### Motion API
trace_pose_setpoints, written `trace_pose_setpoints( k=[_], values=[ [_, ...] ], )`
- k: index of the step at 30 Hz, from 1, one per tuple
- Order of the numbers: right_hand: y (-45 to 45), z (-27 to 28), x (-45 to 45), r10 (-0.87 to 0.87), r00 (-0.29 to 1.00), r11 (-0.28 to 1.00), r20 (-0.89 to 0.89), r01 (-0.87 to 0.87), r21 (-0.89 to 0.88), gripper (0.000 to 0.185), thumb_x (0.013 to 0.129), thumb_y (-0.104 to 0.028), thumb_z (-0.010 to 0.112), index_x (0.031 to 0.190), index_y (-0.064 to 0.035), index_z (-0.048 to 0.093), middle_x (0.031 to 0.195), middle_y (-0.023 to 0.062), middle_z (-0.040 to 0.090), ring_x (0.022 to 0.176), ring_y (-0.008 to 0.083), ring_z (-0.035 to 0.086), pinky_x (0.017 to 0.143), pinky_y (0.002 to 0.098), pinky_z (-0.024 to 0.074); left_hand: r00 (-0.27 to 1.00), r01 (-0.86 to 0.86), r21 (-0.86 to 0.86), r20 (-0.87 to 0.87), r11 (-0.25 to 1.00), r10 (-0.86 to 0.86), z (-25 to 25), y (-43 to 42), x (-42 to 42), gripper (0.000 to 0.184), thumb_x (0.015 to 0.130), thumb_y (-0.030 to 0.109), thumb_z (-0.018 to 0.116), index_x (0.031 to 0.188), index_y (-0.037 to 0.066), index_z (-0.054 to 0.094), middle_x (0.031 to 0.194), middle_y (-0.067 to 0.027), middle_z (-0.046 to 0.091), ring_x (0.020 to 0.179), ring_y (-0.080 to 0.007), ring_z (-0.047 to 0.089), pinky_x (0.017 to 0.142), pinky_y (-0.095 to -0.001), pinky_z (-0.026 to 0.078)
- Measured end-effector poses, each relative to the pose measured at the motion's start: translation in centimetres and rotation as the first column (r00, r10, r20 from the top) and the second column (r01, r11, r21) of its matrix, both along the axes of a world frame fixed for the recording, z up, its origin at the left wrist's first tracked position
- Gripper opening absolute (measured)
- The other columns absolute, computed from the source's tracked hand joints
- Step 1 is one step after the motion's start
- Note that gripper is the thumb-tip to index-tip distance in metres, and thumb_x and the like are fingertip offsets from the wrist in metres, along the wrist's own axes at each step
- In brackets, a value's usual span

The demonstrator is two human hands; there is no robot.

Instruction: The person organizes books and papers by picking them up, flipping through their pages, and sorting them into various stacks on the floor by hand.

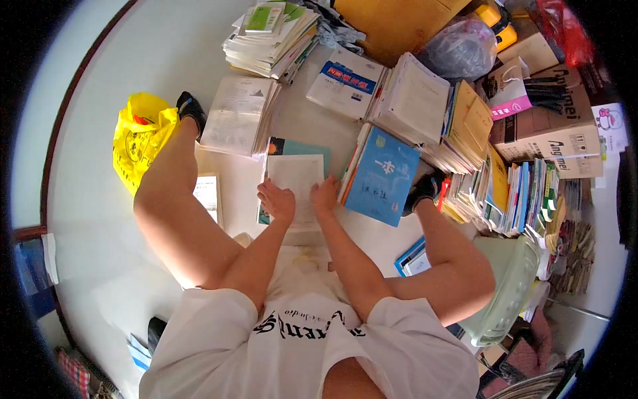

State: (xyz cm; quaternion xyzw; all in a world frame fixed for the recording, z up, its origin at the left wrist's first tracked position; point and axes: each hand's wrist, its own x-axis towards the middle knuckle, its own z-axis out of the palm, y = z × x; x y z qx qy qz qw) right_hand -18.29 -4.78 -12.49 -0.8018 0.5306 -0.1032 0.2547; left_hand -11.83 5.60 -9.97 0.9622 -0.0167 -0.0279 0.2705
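White paper sheets (296, 174) lie over a teal-and-dark book (304, 147) on the floor between the legs. At the sheets' left edge is my left hand (276, 201), its fingers bent and resting on the paper. My right hand (324, 195) touches the right edge, its fingers together on the paper there. Close to the right hand, a blue book (381, 178) tops a small stack. Beyond the sheets stands a pile of white papers (236, 118).
A yellow plastic bag (141, 138) sits by the left foot. Paper stacks (271, 50) rise at the top. Cardboard boxes (565, 143), many upright books (522, 196) and a pale green bin (500, 282) line the right side.
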Motion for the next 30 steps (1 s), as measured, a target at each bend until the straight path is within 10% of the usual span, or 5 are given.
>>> trace_pose_setpoints(
  k=[10,12,25,27,30],
  values=[
    [-0.4,0.6,-1.8,-0.007,0.999,1.0,0.038,0.006,0.009,0.037,0.083,-0.007,0.062,0.116,0.0055,0.053,0.109,0.0255,0.063,0.103,0.043,0.061,0.089,0.0496,0.0482,0.99,0.139,-0.119,0.029,0.983,-0.137,-0.9,-0.2,1.0,0.053,0.077,0.008,0.061,0.127,-0.001,0.05,0.122,-0.0219,0.05,0.119,-0.042,0.046,0.104,-0.0505,0.038],
    [-0.8,0.2,-2.5,0.023,1.0,1.0,0.021,-0.022,-0.015,0.034,0.083,-0.006,0.062,0.115,0.0048,0.054,0.108,0.0249,0.063,0.102,0.042,0.061,0.087,0.0493,0.0487,0.977,-0.014,-0.097,-0.212,0.995,-0.007,1.6,0.1,1.1,0.053,0.077,0.007,0.061,0.129,0.003,0.05,0.124,-0.0177,0.051,0.123,-0.0398,0.046,0.103,-0.0516,0.04],
    [-1.6,-0.7,-1.9,0.033,0.998,0.996,0.044,-0.029,-0.085,0.026,0.08,-0.009,0.066,0.104,-0.0002,0.058,0.092,0.022,0.066,0.089,0.0405,0.065,0.08,0.0526,0.0486,0.999,-0.015,-0.078,-0.037,0.997,0.012,0.0,2.0,3.5,0.049,0.079,0.009,0.062,0.127,0.008,0.052,0.119,-0.0141,0.054,0.113,-0.0347,0.052,0.093,-0.0457,0.046],
    [-1.6,-0.6,-1.5,0.029,0.998,0.993,0.053,-0.022,-0.119,0.026,0.08,-0.009,0.066,0.103,-0.0001,0.059,0.092,0.022,0.066,0.089,0.0408,0.065,0.08,0.0529,0.0485,0.964,-0.009,-0.111,-0.266,0.994,-0.021,0.1,2.0,4.2,0.046,0.079,0.009,0.063,0.124,0.007,0.052,0.115,-0.0153,0.054,0.11,-0.0364,0.053,0.092,-0.0476,0.046],
    [-2.1,0.5,-1.5,0.014,1.0,1.0,0.021,-0.014,-0.007,0.026,0.081,-0.009,0.065,0.104,-0.0004,0.059,0.095,0.0231,0.066,0.091,0.0415,0.064,0.083,0.0527,0.0482,0.978,0.206,0.035,-0.043,0.978,-0.204,0.9,1.8,2.9,0.045,0.079,0.01,0.064,0.122,0.007,0.052,0.121,-0.0168,0.053,0.111,-0.0381,0.053,0.09,-0.0498,0.046]
  ],
)
